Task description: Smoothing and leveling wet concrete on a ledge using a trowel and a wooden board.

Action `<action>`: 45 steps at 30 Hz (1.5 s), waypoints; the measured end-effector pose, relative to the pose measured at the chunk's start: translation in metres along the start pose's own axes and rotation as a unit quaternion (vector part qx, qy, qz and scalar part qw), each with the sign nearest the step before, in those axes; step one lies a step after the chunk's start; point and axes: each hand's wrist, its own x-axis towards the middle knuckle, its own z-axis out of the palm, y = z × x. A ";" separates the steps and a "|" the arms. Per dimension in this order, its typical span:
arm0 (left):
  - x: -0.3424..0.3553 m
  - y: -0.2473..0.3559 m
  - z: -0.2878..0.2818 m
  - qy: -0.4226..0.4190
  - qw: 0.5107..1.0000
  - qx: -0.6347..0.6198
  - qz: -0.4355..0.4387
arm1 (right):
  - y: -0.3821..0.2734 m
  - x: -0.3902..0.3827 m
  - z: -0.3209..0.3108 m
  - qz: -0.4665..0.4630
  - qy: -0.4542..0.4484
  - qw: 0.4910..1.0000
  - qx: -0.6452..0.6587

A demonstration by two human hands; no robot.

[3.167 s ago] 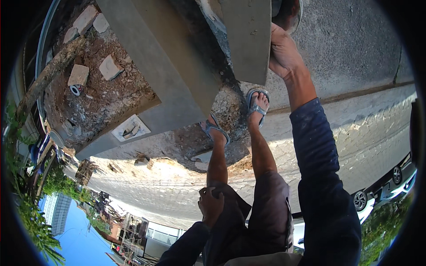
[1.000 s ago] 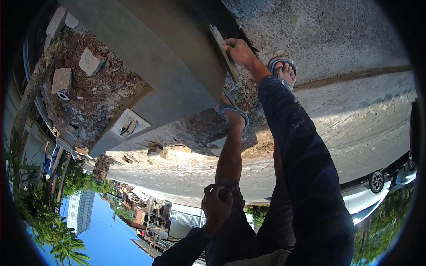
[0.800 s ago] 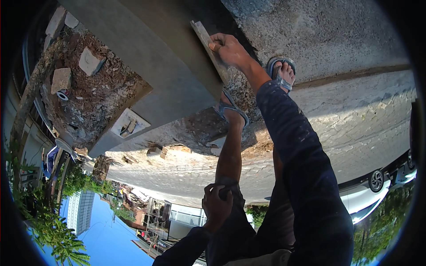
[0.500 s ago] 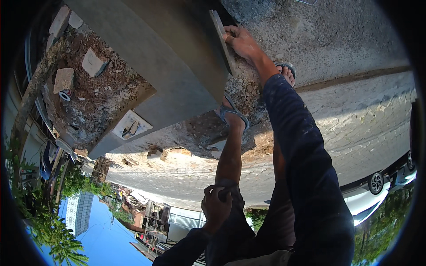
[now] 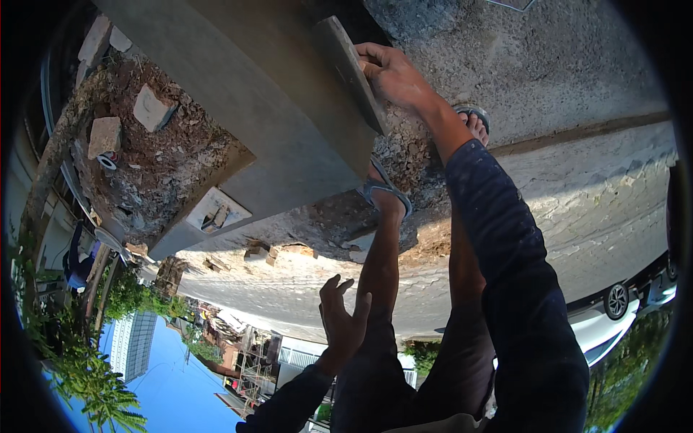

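My right hand (image 5: pixel 395 78) grips a long flat plasterer's float (image 5: pixel 351 76) by its back. The float's face is toward the side of a smooth grey rendered wall (image 5: pixel 289 144), its near end by the wall's corner; whether it touches all along is hidden. Over my left thigh, my left hand (image 5: pixel 342 317) hangs in the air with fingers apart and nothing in it. Set into the wall's lower left part is a pale square frame (image 5: pixel 234 214) around a dark opening.
Left of the wall lies a pit of reddish soil (image 5: pixel 173 162) with broken blocks (image 5: pixel 153 108) and a small roll (image 5: pixel 107 160). My sandalled feet (image 5: pixel 386 191) stand on rubble beside the wall. A paved strip (image 5: pixel 577 195) runs behind, with a white car (image 5: pixel 606 325) at the far right.
My left hand has lifted off my knee and its fingers have spread. My right hand and the float have tilted and shifted slightly, with more of the float's face showing.
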 end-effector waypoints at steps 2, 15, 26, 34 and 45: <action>0.091 0.019 -0.028 0.119 0.989 -0.035 0.084 | 0.016 -0.001 -0.020 0.032 0.025 0.998 -0.058; 0.469 0.087 -0.214 0.527 0.803 0.114 0.253 | 0.111 0.034 -0.006 0.122 0.135 0.980 -0.079; 0.464 0.091 -0.212 0.511 0.812 0.062 0.274 | 0.110 0.082 0.002 0.118 0.115 0.981 -0.100; 0.466 0.097 -0.207 0.510 0.813 0.040 0.277 | 0.068 0.023 0.026 0.031 0.116 0.991 0.055; 0.465 0.091 -0.214 0.514 0.807 0.075 0.282 | 0.018 0.000 0.023 -0.001 0.182 0.982 0.059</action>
